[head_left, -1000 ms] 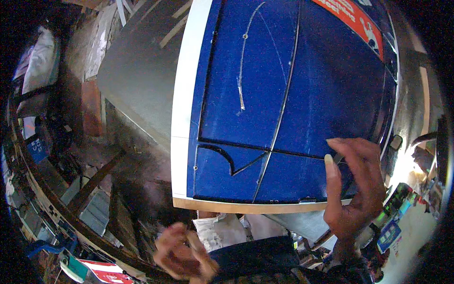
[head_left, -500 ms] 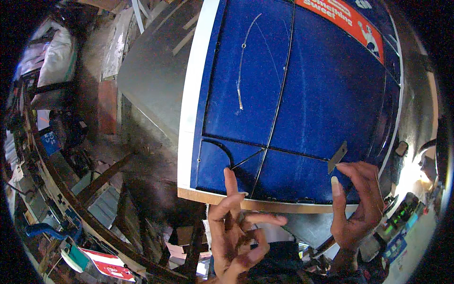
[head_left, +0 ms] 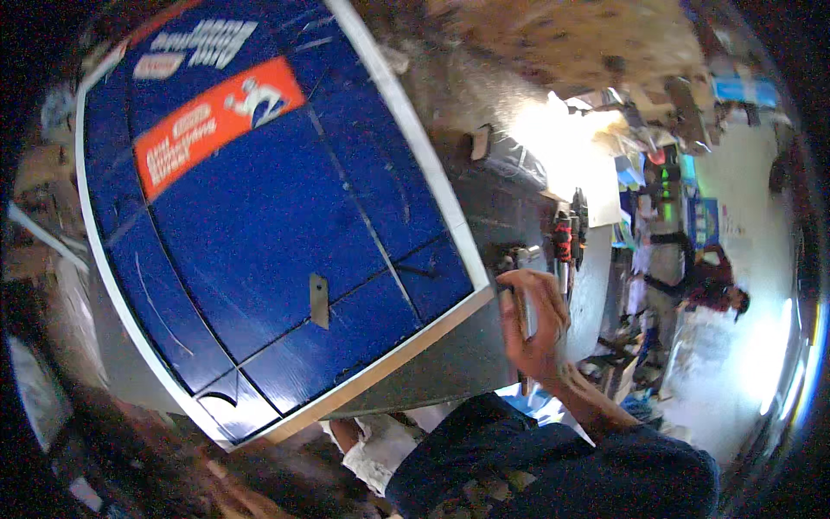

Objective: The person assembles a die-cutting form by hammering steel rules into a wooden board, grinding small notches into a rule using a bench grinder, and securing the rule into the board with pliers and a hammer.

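Grey desk [head_left: 441, 372] under blue panel [head_left: 233, 225]; metal plate [head_left: 319, 303] on top.
Right hand [head_left: 540, 329] half-curled by panel's corner, grip's hold unclear; left hand [head_left: 238, 490] blurred, cannot tell.

Dark navy top [head_left: 553, 454], blurred print [head_left: 500, 495], pale legwear [head_left: 380, 454]

A glaring light [head_left: 566, 143] floods the workshop at your two o'clock, with a bright blue panel [head_left: 745, 91] farther out in the same direction. At your three o'clock, a tool with a red-and-black handle [head_left: 564, 240] lies near; well beyond it, a person [head_left: 716, 278] in a dark red top appears sideways. Strip lights [head_left: 780, 359] glow between three and four, while a blurred pale bar [head_left: 47, 235] slants at your nine.
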Motion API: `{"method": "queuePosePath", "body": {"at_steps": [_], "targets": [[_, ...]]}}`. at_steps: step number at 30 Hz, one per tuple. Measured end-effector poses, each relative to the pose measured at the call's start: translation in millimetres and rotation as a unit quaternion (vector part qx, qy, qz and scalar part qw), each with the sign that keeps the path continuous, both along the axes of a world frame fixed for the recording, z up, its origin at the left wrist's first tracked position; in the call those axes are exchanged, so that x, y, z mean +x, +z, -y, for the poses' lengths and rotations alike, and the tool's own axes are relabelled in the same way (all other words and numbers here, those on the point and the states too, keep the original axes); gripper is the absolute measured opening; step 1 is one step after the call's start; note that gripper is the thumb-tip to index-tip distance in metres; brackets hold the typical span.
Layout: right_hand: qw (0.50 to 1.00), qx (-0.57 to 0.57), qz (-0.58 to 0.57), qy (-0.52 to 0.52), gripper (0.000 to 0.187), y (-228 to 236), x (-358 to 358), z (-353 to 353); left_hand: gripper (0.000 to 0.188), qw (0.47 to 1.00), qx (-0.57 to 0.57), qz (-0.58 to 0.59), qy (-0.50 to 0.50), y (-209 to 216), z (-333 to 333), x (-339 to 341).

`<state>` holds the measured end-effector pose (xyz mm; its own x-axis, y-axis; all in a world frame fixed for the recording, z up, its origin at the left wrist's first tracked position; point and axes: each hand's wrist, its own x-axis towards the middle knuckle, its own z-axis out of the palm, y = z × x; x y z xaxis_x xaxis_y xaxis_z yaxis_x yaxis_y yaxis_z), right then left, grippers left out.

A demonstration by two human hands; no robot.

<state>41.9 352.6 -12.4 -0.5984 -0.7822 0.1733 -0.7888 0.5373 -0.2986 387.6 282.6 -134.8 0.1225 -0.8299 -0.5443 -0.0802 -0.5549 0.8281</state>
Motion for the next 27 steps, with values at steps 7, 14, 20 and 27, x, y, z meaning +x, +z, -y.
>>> {"method": "queuePosePath", "body": {"at_steps": [7, 14, 20, 27], "targets": [[0.963, 0.079, 0.158, -0.204, 0.030, -25, -3, -87, 0.050, 0.948, -0.062, 0.253, -0.182, -11, -3, 89], [0.897, -0.109, 0.242, -0.354, 0.027, 0, -15, -147, 0.027, 0.904, 0.119, 0.151, -0.381, 115, 18, -60], [0.651, -0.274, 0.507, -0.494, 0.037, 38, 17, -99, 0.024, 0.694, 0.099, 0.084, -0.708, 153, 59, -171], [0.465, -0.381, 0.473, -0.644, 0.041, 11, 116, -34, 0.046, 0.430, -0.401, 0.084, -0.804, 129, 172, -274]]}}
